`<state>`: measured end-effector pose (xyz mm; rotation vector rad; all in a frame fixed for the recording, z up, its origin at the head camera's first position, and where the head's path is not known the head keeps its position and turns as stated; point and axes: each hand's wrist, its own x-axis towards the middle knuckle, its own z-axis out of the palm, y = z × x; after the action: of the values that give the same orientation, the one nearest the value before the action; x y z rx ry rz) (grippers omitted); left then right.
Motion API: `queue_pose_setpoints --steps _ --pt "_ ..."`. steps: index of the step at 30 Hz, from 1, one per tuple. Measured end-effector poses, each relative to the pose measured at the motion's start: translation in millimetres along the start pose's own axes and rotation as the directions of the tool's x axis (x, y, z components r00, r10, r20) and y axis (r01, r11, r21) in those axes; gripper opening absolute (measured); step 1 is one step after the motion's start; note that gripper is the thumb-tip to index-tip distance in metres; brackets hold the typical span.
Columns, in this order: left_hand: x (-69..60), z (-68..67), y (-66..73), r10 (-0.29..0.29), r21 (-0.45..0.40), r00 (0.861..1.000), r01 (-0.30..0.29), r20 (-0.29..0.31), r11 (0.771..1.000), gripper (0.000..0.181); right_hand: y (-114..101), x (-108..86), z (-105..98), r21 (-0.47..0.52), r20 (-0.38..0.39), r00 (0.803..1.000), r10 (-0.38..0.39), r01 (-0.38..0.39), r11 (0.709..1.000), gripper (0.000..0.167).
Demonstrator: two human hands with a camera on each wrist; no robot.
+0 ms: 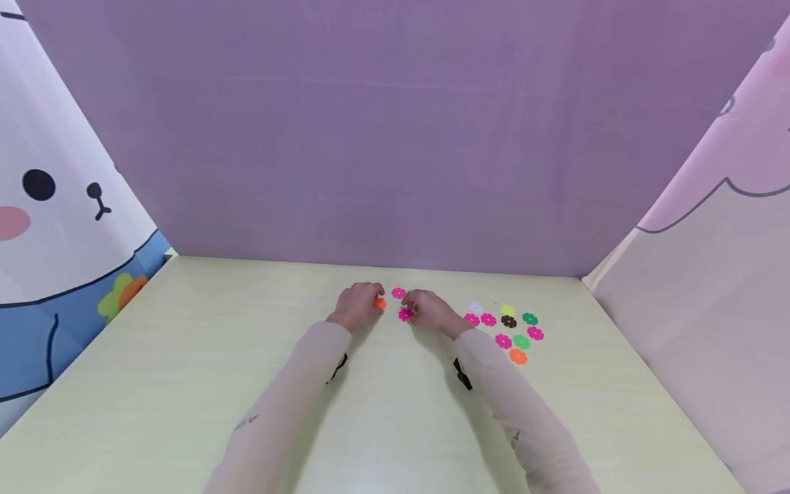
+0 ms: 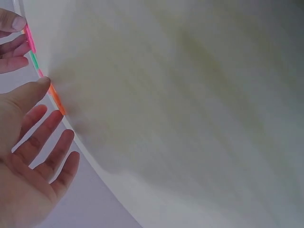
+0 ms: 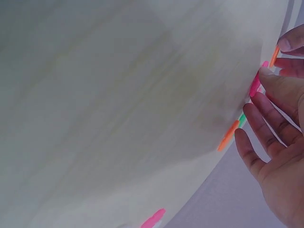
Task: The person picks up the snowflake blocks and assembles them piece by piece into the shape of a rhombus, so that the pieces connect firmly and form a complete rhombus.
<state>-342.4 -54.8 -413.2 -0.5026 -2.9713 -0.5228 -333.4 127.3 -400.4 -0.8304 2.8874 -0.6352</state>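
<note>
Counter [image 1: 395,425], far middle: orange flower [image 1: 379,302] pinched in left hand [image 1: 358,307], near pink flower [image 1: 404,315] pinched in right hand [image 1: 434,313], both apart; far pink flower [image 1: 398,293] between, liable to slide askew if brushed by either.

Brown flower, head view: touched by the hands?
No, the brown flower lies on the table, apart from the left hand and right hand.

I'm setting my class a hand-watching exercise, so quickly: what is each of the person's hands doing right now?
Left hand: holding an orange flower-shaped piece, thumb and finger.
Right hand: holding a pink flower-shaped piece, thumb and finger.
</note>
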Motion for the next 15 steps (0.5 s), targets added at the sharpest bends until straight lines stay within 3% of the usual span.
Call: queue_pose_setpoints --steps 9,15 --pt "-0.6 -1.1 1.5 -0.007 -0.053 1.0 0.008 0.01 0.999 0.032 -0.4 5.2 2.5 -0.028 -0.01 1.0 0.014 -0.014 1.0 0.027" --pt "-2.3 -3.5 1.4 -0.024 -0.151 0.999 0.03 0.045 0.988 0.034 -0.1 6.2 2.4 -0.007 -0.014 0.999 0.037 -0.037 0.999 0.024"
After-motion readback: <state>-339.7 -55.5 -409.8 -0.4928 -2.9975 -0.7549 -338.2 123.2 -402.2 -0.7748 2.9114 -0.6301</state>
